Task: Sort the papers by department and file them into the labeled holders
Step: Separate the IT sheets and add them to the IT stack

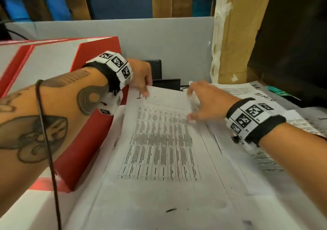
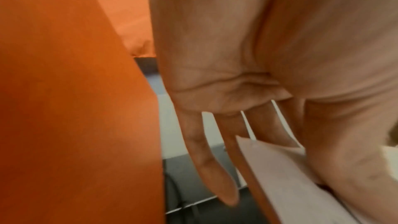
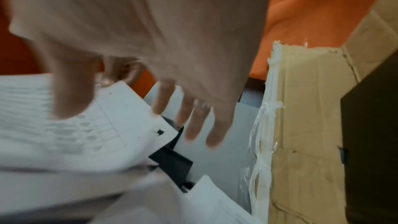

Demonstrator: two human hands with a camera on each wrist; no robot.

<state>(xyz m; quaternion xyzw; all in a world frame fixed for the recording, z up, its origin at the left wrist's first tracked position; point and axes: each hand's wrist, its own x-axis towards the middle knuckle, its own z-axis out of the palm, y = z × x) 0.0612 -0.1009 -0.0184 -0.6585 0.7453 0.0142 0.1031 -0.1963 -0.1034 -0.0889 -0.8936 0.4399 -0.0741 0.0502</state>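
A printed sheet with a table lies on top of a loose stack of papers on the desk. My left hand pinches its far left corner, thumb on top. In the left wrist view the fingers run under the sheet's edge. My right hand is blurred at the sheet's far right edge, its fingers spread and straight, holding nothing. Black file holders stand just behind the sheet and also show as black holders in the right wrist view.
A red-and-white box stands close on the left, against my left forearm. Papers with handwritten department names lie at the right. A taped cardboard box and a black object rise behind them. A grey partition closes the back.
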